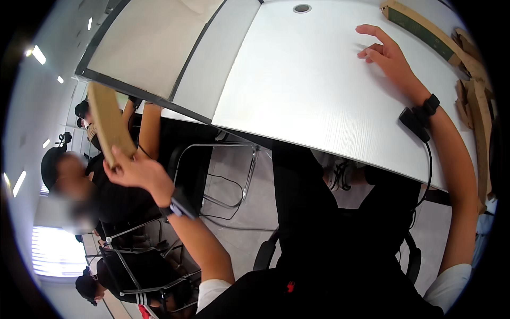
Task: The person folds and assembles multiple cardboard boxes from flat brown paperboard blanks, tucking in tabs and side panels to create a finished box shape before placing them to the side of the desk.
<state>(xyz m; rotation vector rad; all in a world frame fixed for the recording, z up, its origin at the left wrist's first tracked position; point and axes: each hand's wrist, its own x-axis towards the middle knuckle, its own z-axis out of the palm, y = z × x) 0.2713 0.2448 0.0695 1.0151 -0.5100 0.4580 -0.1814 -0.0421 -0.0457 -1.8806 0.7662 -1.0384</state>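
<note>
A long, slim brown cardboard box [110, 119] is held up off the table's left side, its lower end in the fingers of my left hand [142, 173]. Most of the box reaches up past the end of the grey-framed partition. Over the white tabletop [297, 90] is my right hand [389, 53], fingers apart and nothing in them. Each wrist wears a dark strap; a black device [414, 123] with a cable hangs by the right one.
A brown and green carton [419, 29] lies at the table's far right, with torn cardboard [478, 122] along the right edge. The partition [154, 42] stands at left. Beyond my left arm sit several people [119, 186], near a metal-framed chair [249, 175] and floor cables.
</note>
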